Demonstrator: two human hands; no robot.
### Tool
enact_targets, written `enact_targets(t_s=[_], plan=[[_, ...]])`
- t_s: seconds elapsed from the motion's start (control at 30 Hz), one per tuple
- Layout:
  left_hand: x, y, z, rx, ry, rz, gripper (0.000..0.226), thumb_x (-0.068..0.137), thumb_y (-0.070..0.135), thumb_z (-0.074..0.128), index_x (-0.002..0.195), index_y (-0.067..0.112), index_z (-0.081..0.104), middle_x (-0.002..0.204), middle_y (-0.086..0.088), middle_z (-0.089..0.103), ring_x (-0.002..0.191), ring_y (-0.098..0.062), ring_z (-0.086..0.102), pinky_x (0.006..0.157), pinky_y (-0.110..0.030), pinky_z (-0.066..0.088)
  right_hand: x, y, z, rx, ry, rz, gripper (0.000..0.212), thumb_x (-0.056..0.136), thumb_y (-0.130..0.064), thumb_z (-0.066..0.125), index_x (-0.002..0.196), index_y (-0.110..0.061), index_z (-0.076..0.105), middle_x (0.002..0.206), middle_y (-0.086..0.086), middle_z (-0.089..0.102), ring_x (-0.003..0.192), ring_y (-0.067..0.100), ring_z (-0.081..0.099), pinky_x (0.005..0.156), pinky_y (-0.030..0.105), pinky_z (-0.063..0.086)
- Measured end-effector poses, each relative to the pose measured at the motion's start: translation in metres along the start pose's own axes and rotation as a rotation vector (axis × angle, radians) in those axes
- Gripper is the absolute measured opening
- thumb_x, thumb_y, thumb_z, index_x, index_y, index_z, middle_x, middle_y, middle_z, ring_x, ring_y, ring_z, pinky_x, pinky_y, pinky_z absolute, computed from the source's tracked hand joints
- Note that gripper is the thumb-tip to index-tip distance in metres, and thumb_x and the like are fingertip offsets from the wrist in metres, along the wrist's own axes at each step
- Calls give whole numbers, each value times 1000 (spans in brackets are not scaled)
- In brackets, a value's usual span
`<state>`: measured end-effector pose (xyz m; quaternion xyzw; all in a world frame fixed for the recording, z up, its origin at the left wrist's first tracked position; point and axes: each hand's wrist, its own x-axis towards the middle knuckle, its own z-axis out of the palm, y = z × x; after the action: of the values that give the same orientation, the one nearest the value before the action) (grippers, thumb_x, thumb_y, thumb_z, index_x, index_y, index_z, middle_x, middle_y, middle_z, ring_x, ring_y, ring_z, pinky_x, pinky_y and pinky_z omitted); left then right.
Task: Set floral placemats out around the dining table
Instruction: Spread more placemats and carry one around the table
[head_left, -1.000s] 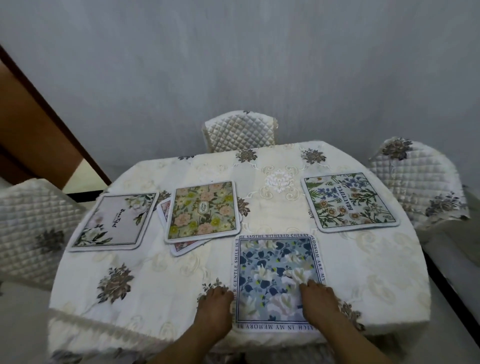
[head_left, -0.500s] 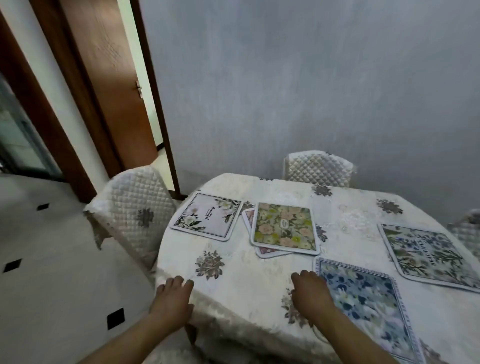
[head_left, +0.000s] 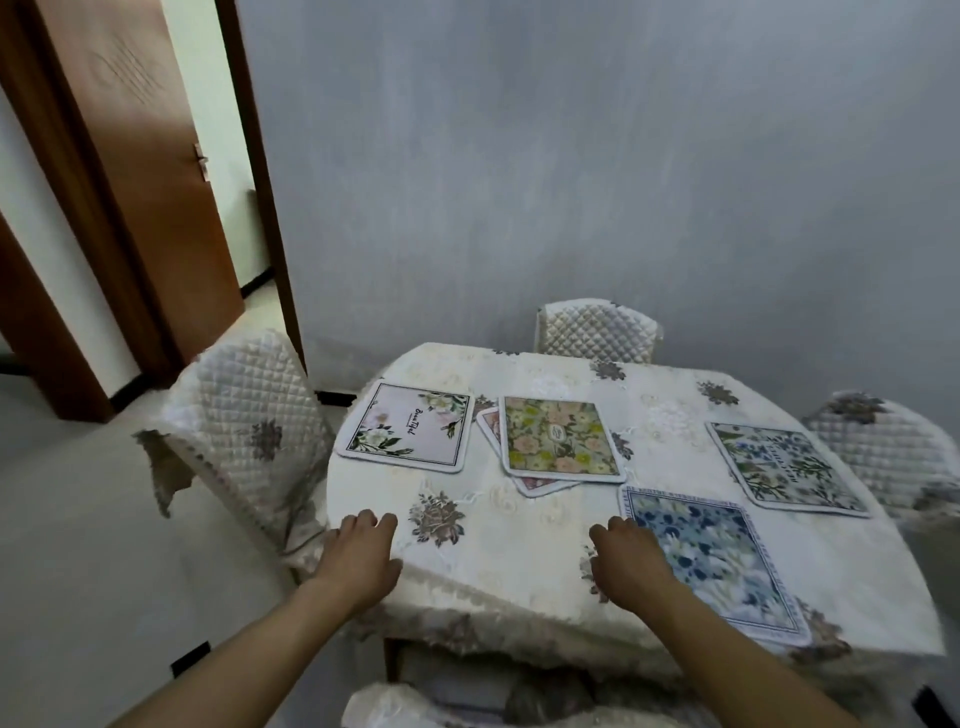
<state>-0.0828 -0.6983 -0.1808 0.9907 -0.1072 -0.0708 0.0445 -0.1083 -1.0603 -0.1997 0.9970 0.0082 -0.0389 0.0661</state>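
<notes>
Neither grip holds anything. The left hand lies palm down with loosely bent fingers on the near-left rim of the surface. The right hand, just as slack, sits at the left edge of the blue placemat; whether it touches the placemat cannot be told.

A second ago both hands pressed on that placemat's near corners. They have since come off it and shifted left, so it looks set down. The pale placemat and the blue-green placemat lie at their own places. The green placemat sits stacked on the pink placemat, so those two probably remain to be laid out.
</notes>
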Motion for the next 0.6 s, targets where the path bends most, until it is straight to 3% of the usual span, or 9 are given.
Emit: enact_targets(t_s=[0.23,0.6], plan=[[63,36,16,11,-20,48,45,87,42,51,126,21,45,124,-9,53,116,-31,48,95,-43,41,37,54,18,22,-88,115,18,92,-23,50,107,-15,55,114,10,58,104,29,55,84,39,46],[274,117,66,237,-54,89,37,87,39,53,117,17,52,116,-9,59,110,-30,51,93,-43,40,207,167,103,75,-145,78,27,88,-23,48,113,-15,56,113,11,58,106,31,52,89,41,42]])
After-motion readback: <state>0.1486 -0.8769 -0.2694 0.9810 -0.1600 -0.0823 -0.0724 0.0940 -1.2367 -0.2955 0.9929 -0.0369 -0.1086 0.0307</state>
